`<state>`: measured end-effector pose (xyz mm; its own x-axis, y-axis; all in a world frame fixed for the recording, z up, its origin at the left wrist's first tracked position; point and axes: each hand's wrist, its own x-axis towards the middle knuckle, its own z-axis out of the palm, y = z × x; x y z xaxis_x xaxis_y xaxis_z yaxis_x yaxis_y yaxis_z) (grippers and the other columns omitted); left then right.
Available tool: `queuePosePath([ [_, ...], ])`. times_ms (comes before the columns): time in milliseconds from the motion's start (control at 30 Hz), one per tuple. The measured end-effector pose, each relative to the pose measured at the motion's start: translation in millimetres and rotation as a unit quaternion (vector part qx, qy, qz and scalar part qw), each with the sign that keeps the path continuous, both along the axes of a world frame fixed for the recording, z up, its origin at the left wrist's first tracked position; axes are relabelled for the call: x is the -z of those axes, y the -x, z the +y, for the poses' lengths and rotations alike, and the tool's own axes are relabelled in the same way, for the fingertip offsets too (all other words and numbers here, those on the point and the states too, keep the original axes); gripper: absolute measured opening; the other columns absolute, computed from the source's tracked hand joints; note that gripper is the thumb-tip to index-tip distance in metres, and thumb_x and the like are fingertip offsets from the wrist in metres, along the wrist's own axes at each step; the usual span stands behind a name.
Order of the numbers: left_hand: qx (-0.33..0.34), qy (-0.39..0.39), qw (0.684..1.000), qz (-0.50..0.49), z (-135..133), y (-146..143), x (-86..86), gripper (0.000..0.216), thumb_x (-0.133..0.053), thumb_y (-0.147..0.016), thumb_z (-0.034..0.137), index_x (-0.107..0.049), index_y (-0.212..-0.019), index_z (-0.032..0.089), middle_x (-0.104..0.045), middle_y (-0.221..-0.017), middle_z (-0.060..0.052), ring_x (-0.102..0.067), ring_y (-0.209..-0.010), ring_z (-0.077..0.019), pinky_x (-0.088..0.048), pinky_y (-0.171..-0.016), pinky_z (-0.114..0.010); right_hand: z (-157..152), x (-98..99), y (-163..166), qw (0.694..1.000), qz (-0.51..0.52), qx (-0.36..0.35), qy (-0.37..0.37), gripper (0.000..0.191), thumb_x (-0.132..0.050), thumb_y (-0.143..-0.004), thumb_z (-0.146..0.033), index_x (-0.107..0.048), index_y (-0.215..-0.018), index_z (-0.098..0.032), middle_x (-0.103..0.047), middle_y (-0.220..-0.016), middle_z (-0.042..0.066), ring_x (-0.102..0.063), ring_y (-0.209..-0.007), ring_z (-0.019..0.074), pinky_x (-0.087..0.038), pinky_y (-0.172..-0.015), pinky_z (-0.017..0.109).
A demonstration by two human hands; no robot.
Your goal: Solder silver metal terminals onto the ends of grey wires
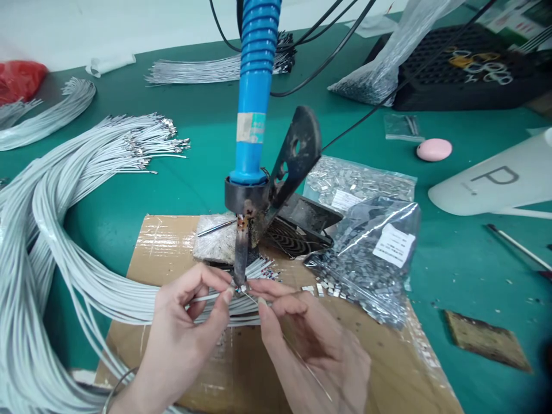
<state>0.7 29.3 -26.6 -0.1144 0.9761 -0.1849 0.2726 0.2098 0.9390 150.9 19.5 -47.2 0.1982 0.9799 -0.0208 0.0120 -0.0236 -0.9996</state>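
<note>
A blue-handled soldering iron (255,98) stands tip-down in a black metal stand (295,161) on a cardboard sheet (164,253). My left hand (185,333) pinches a white wire (207,298) with its end held just under the iron's tip (240,270). My right hand (310,339) pinches a thin strand of solder wire (302,359) and points it at the same spot. Both hands meet at the tip. A fan of several white wire ends (259,267) lies behind them.
A big bundle of white wires (52,230) curves round the left on the green table (466,253). Two clear bags of small metal parts (366,259) lie right of the stand. A pink oval (433,149), a white lamp head (495,184), a black tray (457,69) and black cables sit behind.
</note>
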Motion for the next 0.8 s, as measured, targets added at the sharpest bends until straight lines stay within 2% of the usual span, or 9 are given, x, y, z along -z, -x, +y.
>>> queuePosePath([
  [133,-0.004,0.001,1.0,-0.008,-0.7,-0.1,0.7,0.016,-0.069,-0.096,0.023,-0.069,-0.081,0.022,-0.074,-0.09,-0.001,-0.064,-0.069,-0.0114,-0.045,-0.057,-0.016,1.2,2.8,-1.4,0.999,-0.01,-0.001,-0.03,0.021,-0.071,-0.094,-0.017,-0.065,-0.076,-0.027,-0.084,-0.101,-0.004,-0.081,-0.099,0.0107,-0.059,-0.085,0.014],
  [367,-0.003,0.004,1.0,-0.005,-1.0,-0.1,2.4,0.015,-0.069,-0.097,0.022,-0.068,-0.081,0.021,-0.075,-0.092,-0.002,-0.067,-0.072,-0.0128,-0.048,-0.058,-0.017,1.2,2.3,-3.6,0.999,-0.022,-0.001,-0.034,0.02,-0.071,-0.094,-0.018,-0.065,-0.076,-0.026,-0.085,-0.101,0.0,-0.082,-0.094,0.0146,-0.061,-0.085,0.02],
  [800,-0.015,0.002,1.0,-0.01,-1.1,-5.7,-2.6,0.015,-0.069,-0.094,0.021,-0.069,-0.079,0.021,-0.076,-0.088,-0.003,-0.067,-0.069,-0.0139,-0.046,-0.056,-0.019,0.1,6.8,-4.6,0.999,0.003,-0.014,-0.038,0.018,-0.072,-0.095,-0.016,-0.067,-0.081,-0.026,-0.084,-0.101,-0.001,-0.08,-0.099,0.014,-0.06,-0.088,0.02],
])
